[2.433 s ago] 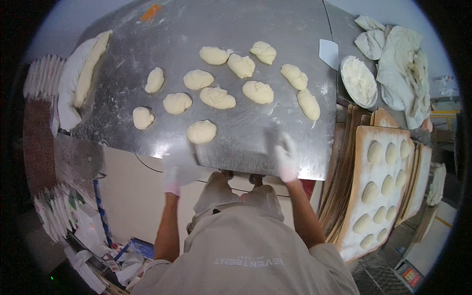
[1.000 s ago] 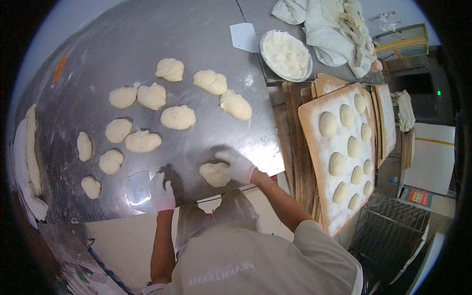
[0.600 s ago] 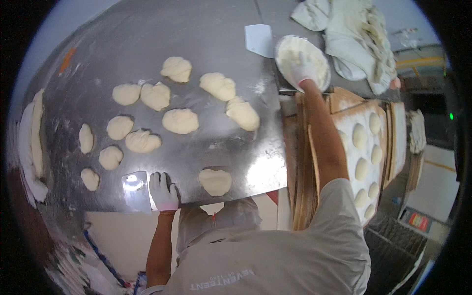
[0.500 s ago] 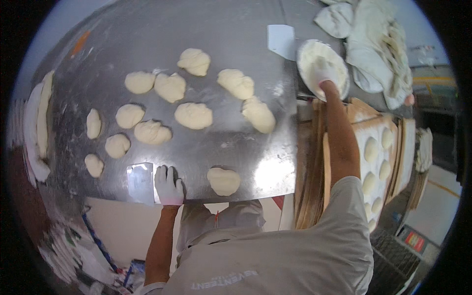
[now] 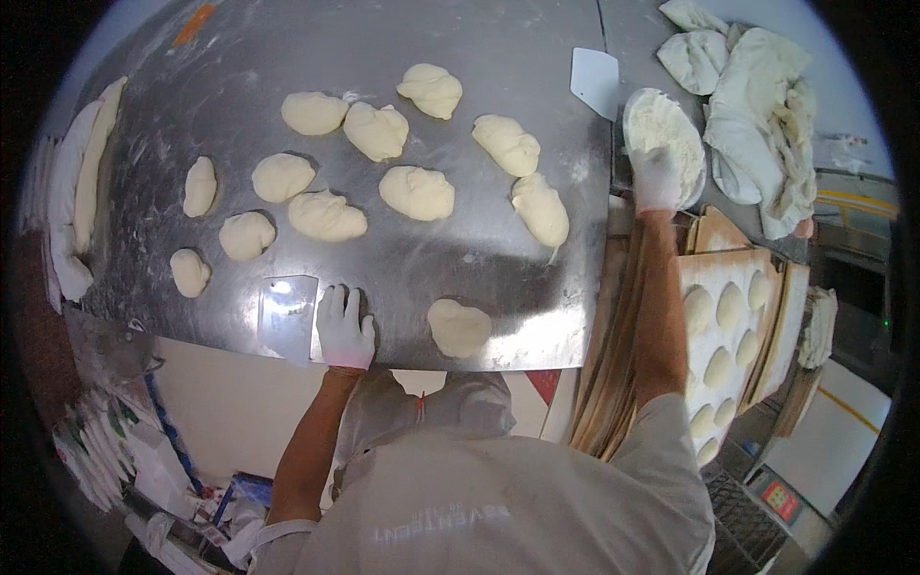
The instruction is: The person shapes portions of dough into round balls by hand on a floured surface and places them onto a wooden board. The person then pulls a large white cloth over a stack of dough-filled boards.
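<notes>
Head view, near edge first: the gloved left hand [image 5: 346,329] lies palm down on the steel table [image 5: 412,273], fingers loosely spread, gripping nothing, perhaps just for support. Right beside it at 9 o'clock, a flat scraper [image 5: 278,321], contact unclear, probably parked within easy reach. At that hand's 3 o'clock, the lone dough piece [image 5: 459,329] sits apart, likely so it can be worked by itself. Farther out at 3, a floured board [image 5: 724,264] carries smooth ovals [image 5: 718,366], spaced presumably against sticking. And at 2 o'clock, the gloved right hand [image 5: 656,182] is down in a bowl [image 5: 701,172] of flour [image 5: 663,123]! Fingertips hidden: no telling how curled they are, or what they hold. Toward 12, eleven irregular lumps [image 5: 417,193] are scattered, at least two touching. Deepest, a white scraper [image 5: 596,82] and crumpled cloths [image 5: 757,120] flank the bowl at its 10 and 2 o'clock.
</notes>
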`<state>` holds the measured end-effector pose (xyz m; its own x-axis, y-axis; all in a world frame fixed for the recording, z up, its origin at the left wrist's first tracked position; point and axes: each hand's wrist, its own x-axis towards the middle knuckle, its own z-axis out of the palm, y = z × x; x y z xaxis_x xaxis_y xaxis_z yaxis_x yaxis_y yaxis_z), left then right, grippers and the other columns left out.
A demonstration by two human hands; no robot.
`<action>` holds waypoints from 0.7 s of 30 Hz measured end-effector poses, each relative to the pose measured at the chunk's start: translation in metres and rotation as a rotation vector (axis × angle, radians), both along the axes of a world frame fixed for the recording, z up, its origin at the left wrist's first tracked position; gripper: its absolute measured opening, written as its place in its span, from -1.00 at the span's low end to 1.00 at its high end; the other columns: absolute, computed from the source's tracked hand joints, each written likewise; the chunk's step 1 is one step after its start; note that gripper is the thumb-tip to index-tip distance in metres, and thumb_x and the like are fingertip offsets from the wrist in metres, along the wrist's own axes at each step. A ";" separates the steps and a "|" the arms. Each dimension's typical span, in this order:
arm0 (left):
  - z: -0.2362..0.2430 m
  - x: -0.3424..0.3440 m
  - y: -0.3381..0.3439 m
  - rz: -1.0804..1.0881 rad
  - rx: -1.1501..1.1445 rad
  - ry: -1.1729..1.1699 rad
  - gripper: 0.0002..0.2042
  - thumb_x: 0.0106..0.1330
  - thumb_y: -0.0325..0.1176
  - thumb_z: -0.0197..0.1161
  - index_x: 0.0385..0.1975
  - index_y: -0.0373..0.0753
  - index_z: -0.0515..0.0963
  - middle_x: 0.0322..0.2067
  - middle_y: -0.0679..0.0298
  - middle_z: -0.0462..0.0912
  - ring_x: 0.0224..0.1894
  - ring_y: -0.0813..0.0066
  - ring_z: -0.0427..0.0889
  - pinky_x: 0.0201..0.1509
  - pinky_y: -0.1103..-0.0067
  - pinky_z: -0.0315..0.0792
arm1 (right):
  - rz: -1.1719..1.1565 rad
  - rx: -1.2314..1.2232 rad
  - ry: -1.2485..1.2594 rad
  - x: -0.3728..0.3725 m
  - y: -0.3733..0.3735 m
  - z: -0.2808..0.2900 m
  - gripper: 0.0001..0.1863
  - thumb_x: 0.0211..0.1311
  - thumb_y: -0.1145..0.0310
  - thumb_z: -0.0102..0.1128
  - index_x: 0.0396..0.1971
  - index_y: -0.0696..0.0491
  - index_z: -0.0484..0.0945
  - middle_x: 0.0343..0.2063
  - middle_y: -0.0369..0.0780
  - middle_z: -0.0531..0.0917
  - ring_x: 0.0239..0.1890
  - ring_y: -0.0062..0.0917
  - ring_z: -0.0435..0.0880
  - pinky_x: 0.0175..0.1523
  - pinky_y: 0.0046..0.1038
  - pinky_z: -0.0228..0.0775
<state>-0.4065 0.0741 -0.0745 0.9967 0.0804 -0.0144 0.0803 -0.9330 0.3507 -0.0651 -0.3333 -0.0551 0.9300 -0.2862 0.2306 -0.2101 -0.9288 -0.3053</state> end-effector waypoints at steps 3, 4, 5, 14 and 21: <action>-0.001 -0.004 0.004 -0.008 0.011 -0.042 -0.52 0.03 -0.40 0.26 0.01 -0.39 0.42 0.06 -0.12 0.38 0.17 -0.19 0.30 0.23 0.09 0.20 | 0.290 0.431 0.277 -0.104 0.096 0.009 -0.64 0.13 0.28 0.21 -0.10 0.13 0.50 -0.18 -0.07 0.60 -0.11 -0.28 0.57 0.00 -0.35 0.40; -0.001 -0.005 0.005 0.034 0.006 -0.071 -0.52 0.03 -0.40 0.26 0.01 -0.38 0.42 0.06 -0.11 0.38 0.17 -0.19 0.30 0.24 0.09 0.20 | 0.410 0.597 0.405 -0.138 0.127 0.009 -0.65 0.12 0.32 0.23 -0.09 0.12 0.49 -0.18 -0.09 0.59 -0.11 -0.32 0.56 -0.01 -0.37 0.40; -0.002 -0.006 0.007 -0.030 -0.026 -0.020 -0.52 0.03 -0.40 0.26 0.01 -0.38 0.42 0.06 -0.11 0.38 0.17 -0.19 0.30 0.24 0.09 0.20 | 0.592 0.709 0.472 -0.170 0.158 0.007 -0.65 0.11 0.37 0.25 -0.08 0.12 0.48 -0.19 -0.11 0.58 -0.11 -0.36 0.55 -0.02 -0.40 0.40; -0.013 -0.028 0.026 0.020 -0.115 -0.194 -0.58 0.04 -0.44 0.26 -0.04 -0.35 0.49 0.05 -0.05 0.44 0.17 -0.11 0.32 0.25 0.14 0.22 | 0.552 0.148 0.498 -0.318 0.201 -0.024 -0.36 -0.05 0.23 0.30 0.12 0.05 0.40 0.00 0.04 0.50 0.06 -0.07 0.47 0.17 -0.21 0.32; 0.009 -0.005 0.020 0.148 -0.621 0.081 -0.57 0.13 -0.33 0.26 0.03 -0.29 0.47 -0.04 -0.04 0.52 0.04 0.04 0.50 0.15 0.30 0.35 | 0.108 1.254 0.516 -0.337 0.231 -0.014 -0.68 0.13 0.37 0.11 -0.09 0.09 0.54 -0.14 -0.10 0.61 -0.17 -0.22 0.62 0.00 -0.38 0.47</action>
<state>-0.4118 0.0940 -0.0651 0.9694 0.1692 -0.1777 0.2417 -0.5348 0.8097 -0.4023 -0.1026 -0.0695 0.8615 0.0346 -0.5066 -0.5009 -0.1061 -0.8590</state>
